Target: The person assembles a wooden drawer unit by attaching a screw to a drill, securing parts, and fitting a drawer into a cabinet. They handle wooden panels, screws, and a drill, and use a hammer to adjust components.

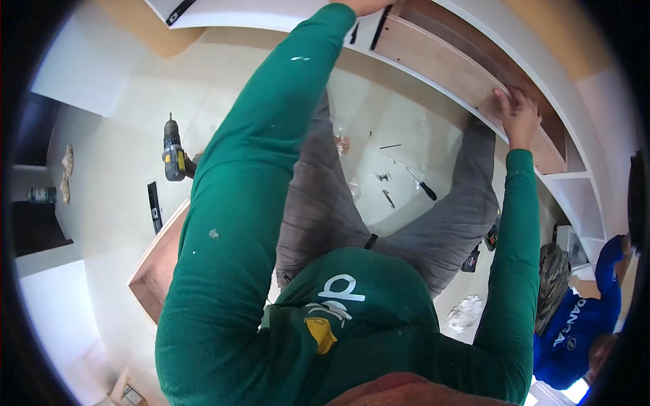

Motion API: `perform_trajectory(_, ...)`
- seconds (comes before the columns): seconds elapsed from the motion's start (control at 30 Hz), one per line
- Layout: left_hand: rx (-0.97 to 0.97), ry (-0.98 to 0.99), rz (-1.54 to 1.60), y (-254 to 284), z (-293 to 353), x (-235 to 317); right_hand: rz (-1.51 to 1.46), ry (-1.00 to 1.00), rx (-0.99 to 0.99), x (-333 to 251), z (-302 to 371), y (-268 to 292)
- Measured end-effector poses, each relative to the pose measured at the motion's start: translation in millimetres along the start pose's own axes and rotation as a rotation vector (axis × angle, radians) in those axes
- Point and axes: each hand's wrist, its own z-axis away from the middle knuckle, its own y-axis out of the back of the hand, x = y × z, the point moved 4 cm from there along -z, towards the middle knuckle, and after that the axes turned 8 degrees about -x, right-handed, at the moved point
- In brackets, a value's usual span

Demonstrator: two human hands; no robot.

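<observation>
A pale wooden drawer point(440, 57) sits in a white cabinet frame point(582, 128) in front of me, at the top of the head view. My right hand point(520, 116) grips the drawer's near panel toward its right end, thumb and fingers over the upper edge. Reaching up to the drawer's left end, my left hand point(362, 5) is mostly cut off by the picture's top edge, so its fingers are hidden. Close by it is a black metal strip point(380, 28) at the drawer's corner.
Between my legs lie a screwdriver point(423, 184) and several screws point(383, 176). To the left are a drill point(173, 152), a black drawer slide point(155, 206) and another wooden drawer point(159, 271). A person in blue point(569, 331) is at the lower right.
</observation>
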Motion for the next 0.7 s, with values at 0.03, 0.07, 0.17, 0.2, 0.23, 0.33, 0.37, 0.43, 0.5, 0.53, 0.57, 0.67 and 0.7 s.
perform_trajectory(0.03, -0.048, 0.019, 0.033, 1.6, 3.2, 14.2, 0.017, 0.002, -0.007, 7.2, 3.1, -0.7)
perform_trajectory(0.07, -0.092, 0.038, 0.062, 4.7, 7.0, 25.5, 0.031, 0.008, -0.009, 9.7, 4.6, 0.6)
perform_trajectory(0.17, -0.097, 0.072, 0.137, 15.8, 19.0, 30.9, 0.086, -0.031, -0.119, -0.4, 4.2, 3.6)
perform_trajectory(0.2, -0.066, 0.066, 0.151, 15.4, 17.3, 27.8, 0.068, 0.013, -0.090, -1.1, 3.1, 3.8)
perform_trajectory(0.23, -0.043, 0.053, 0.172, 6.6, 13.7, 24.8, 0.058, 0.049, -0.066, 4.3, 6.3, 5.6)
perform_trajectory(0.33, -0.016, 0.023, 0.159, 4.4, 11.4, 11.7, -0.039, 0.141, -0.013, -16.0, 8.4, 15.6)
perform_trajectory(0.37, -0.039, 0.023, 0.171, 3.3, 10.9, 12.4, -0.073, 0.161, -0.001, -21.5, 9.2, 18.4)
perform_trajectory(0.43, -0.032, 0.019, 0.200, -0.3, 10.4, 14.0, 0.016, 0.118, -0.070, -15.4, 7.2, 11.7)
perform_trajectory(0.5, 0.027, 0.011, 0.236, -3.8, 10.6, 13.9, 0.069, 0.089, -0.102, -10.6, 5.6, 5.2)
perform_trajectory(0.53, 0.027, 0.009, 0.252, -3.6, 12.0, 15.4, 0.076, 0.077, -0.101, -11.3, 5.0, 3.6)
perform_trajectory(0.57, 0.027, 0.008, 0.269, -4.0, 13.7, 17.7, 0.083, 0.065, -0.101, -11.3, 4.4, 2.8)
perform_trajectory(0.67, 0.057, 0.011, 0.246, -4.8, 9.7, 11.2, 0.031, -0.004, -0.104, -16.1, 2.8, 2.0)
perform_trajectory(0.7, 0.072, 0.013, 0.227, -5.4, 7.5, 7.2, 0.035, 0.009, -0.093, -20.6, -1.0, 2.0)
